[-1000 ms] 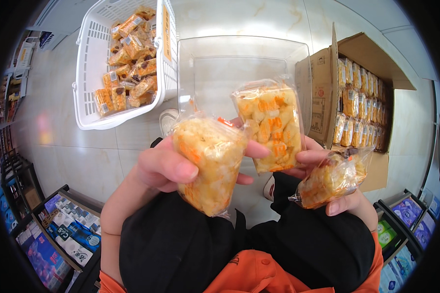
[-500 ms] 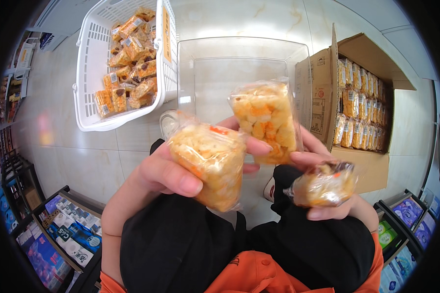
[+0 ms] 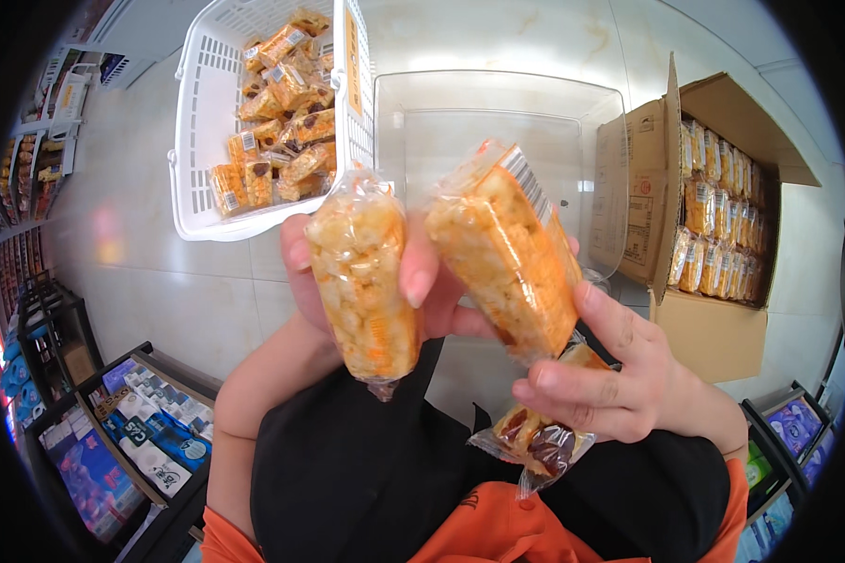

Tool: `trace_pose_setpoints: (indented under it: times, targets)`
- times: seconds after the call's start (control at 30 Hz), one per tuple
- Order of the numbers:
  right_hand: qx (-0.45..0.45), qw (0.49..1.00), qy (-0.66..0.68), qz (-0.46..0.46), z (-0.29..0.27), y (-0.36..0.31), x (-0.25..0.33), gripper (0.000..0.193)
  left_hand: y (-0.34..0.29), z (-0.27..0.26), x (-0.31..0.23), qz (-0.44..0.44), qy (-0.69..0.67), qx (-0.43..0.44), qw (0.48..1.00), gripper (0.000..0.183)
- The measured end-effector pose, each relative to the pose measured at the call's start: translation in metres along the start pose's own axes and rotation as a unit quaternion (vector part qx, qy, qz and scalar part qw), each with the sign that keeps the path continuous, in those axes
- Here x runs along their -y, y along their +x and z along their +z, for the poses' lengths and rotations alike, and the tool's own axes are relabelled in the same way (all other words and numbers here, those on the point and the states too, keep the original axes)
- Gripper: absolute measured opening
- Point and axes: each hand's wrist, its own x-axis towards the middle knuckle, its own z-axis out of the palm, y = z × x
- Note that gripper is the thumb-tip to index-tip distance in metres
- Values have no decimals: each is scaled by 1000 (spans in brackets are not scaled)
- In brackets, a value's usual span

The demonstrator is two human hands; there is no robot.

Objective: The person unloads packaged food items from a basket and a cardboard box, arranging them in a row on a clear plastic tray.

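In my left hand (image 3: 426, 281), fingers closed on either side, is a clear-wrapped sachima bar (image 3: 361, 281), standing nearly upright. My right hand (image 3: 615, 380) is closed around a second wrapped bar (image 3: 502, 258), tilted, with a striped barcode on its upper side. Fingers of my left hand reach behind this second bar, seemingly touching it. Another wrapped bar, dark-fruited (image 3: 546, 446), hangs beneath my right fingers over my lap; its upper part is hidden behind them.
A white plastic basket (image 3: 352, 131) at the far left holds many wrapped bars. Beside it a clear plastic bin (image 3: 498, 80) stands on the tiled floor. An open cardboard box (image 3: 646, 188) on the right holds rows of bars. Product shelves (image 3: 113, 450) flank me.
The left bar has turned more upright. The middle bar has tipped to show its side and barcode. The dark-fruited bar has swung from right of my right hand to below it.
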Motion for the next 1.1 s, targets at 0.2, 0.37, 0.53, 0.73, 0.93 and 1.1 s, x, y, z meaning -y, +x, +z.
trace_pose_setpoints:
  times: [0.2, 0.37, 0.53, 0.73, 0.93, 1.1]
  targets:
    - [85, 996, -12, -20, -10, 10, 9, 26, 2, -5, 2, 6, -20, 12, 1000, 60]
    - [109, 994, 0, -27, -11, 12, 9, 30, 1, -8, 3, 8, -34, 11, 999, 59]
    - [110, 994, 16, -24, -10, 12, 8, 27, 0, -11, 5, 9, -45, 10, 999, 59]
    - [102, 995, 4, -20, -9, 11, 9, 24, 0, -14, 8, 10, -50, 11, 999, 59]
    - [110, 993, -2, -35, -10, 4, 5, 22, 0, -15, 10, 13, -45, 5, 999, 60]
    - [99, 995, 9, -1, -8, 4, 6, 19, -2, -14, 11, 16, -36, -1, 999, 61]
